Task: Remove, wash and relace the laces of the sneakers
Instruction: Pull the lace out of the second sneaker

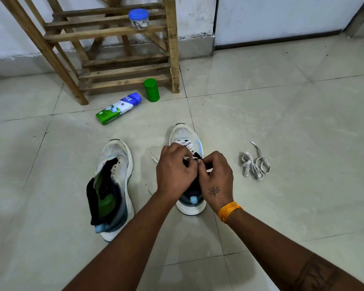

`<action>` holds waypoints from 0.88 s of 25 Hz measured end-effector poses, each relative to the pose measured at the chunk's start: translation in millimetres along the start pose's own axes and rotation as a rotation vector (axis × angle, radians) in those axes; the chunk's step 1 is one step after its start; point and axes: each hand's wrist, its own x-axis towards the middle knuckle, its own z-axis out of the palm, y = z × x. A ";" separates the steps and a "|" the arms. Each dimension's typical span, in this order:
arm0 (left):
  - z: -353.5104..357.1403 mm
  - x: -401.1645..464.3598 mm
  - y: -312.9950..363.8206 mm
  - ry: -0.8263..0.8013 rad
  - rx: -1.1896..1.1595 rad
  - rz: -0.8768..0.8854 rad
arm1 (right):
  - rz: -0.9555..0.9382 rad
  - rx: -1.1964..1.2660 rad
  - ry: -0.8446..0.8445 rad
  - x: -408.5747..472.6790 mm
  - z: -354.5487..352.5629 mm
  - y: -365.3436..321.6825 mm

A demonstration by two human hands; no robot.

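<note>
We note the wooden rack (114, 49) by the wall; on the tile floor, an unlaced sneaker (114, 185) left, laced sneaker (186, 139) right. Left hand (174, 171) and right hand (215, 177) curl, pinching its lace (187, 144). Loose lace (254, 164) lies farther right.

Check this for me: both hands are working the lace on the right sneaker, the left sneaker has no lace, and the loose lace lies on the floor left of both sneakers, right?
One detail is off. In the head view the loose lace lies on the floor to the right of both sneakers, not the left. The rest holds: left hand and right hand work the right sneaker; the left sneaker is unlaced.
</note>
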 end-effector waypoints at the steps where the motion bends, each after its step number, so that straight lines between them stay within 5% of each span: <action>1: 0.3 1.9 -1.9 -0.029 -0.010 0.006 | 0.053 0.038 -0.012 0.7 -2.3 -2.1; 7: 5.0 4.0 -8.0 -0.095 -0.096 0.013 | 0.481 0.313 -0.234 34.4 -9.9 -2.3; 22: 8.1 0.1 -3.7 -0.093 -0.262 -0.073 | 0.453 0.370 -0.389 44.8 -23.7 -6.3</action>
